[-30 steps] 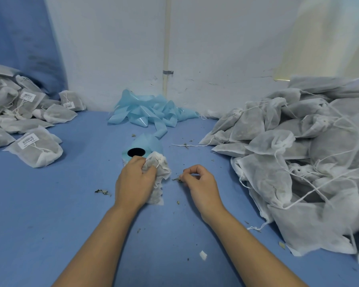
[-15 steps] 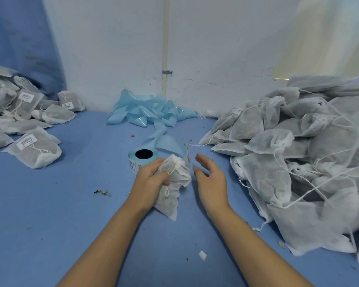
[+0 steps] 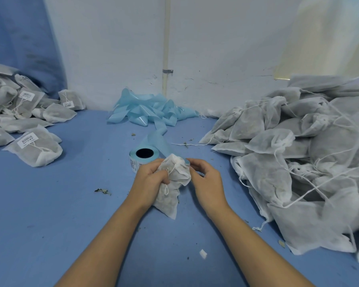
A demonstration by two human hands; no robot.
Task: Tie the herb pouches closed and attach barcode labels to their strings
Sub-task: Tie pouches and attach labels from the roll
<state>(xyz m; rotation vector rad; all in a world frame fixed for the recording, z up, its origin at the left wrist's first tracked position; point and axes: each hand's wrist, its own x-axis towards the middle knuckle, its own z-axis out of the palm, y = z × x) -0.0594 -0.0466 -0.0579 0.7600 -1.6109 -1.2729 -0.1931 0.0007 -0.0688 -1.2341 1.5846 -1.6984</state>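
A white mesh herb pouch (image 3: 172, 191) stands upright at the centre of the blue table, its gathered neck at the top and a knotted string hanging down its front. My left hand (image 3: 148, 179) grips the pouch near the neck. My right hand (image 3: 205, 177) has curled fingers at the pouch's neck on the right side; what they pinch is hidden. Just behind the pouch sits a blue roll of barcode labels (image 3: 142, 156), its backing strip trailing away.
A big heap of unlabelled pouches (image 3: 294, 154) with loose strings fills the right side. Labelled pouches (image 3: 33, 148) lie at the left. A tangle of blue backing strip (image 3: 149, 110) lies by the white wall. Herb crumbs (image 3: 102, 191) dot the table.
My right hand, pinched and then spread open beside the pouch, has come back to its neck with fingers curled. My left hand has lifted the pouch more upright.
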